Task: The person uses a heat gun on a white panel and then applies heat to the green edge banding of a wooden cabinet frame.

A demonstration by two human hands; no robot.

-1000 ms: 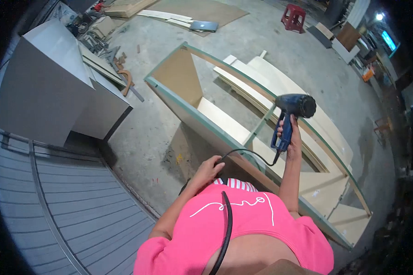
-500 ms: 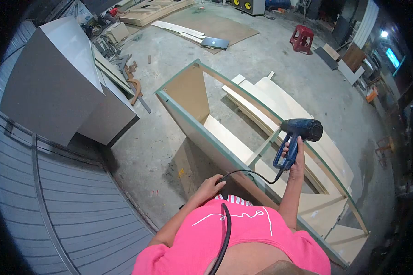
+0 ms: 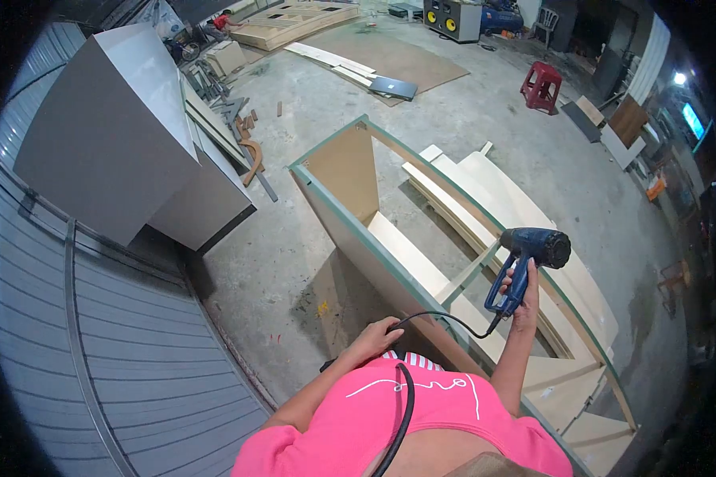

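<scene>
My right hand (image 3: 527,302) is wrapped round the handle of a dark blue heat gun (image 3: 533,247), raised above the long edge of an open cabinet frame (image 3: 332,184). The nozzle points away to the right. From the handle's base a black power cord (image 3: 451,316) curves left to my left hand (image 3: 374,340), which is closed on it near my waist. The cabinet frame has green-edged boards and a crosspiece (image 3: 471,276) below the heat gun. What lies inside my left hand's fingers is partly hidden.
Pale boards (image 3: 505,191) lie on the concrete floor beyond the cabinet. A large grey cabinet (image 3: 95,151) stands to the left beside a corrugated metal wall (image 3: 143,358). Further off are a red stool (image 3: 541,86), a speaker (image 3: 452,20) and a person (image 3: 219,25) at a wooden frame.
The view has shifted slightly, so the surroundings appear lower and further right. Both hands keep their hold on the heat gun and cord.
</scene>
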